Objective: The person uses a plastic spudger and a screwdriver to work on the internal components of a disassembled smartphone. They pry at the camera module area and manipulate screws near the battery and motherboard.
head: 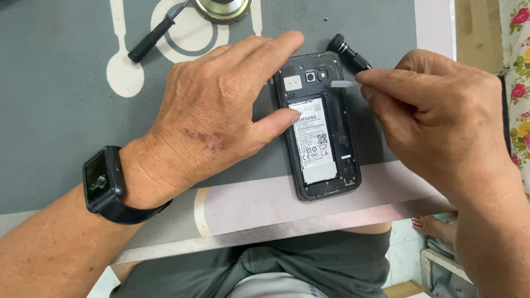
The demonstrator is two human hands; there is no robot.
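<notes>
An opened black phone [323, 165] lies back-up on a grey mat [55, 110], its white battery [313, 140] and camera exposed. My left hand [215, 110] rests flat over the phone's left side, thumb pressing on the battery's upper left and index finger along the top edge. My right hand [441, 116] pinches a small pale flat pick [345, 83] over the phone's upper right part and also holds a black tool handle [348, 51] that sticks out behind the fingers. A black watch sits on my left wrist.
A black-handled tool [152, 37] and a round metal dish [221, 8] lie at the mat's far edge. The table's front edge [276, 229] runs just below the phone. A tiny screw [326, 19] lies on the mat above the phone.
</notes>
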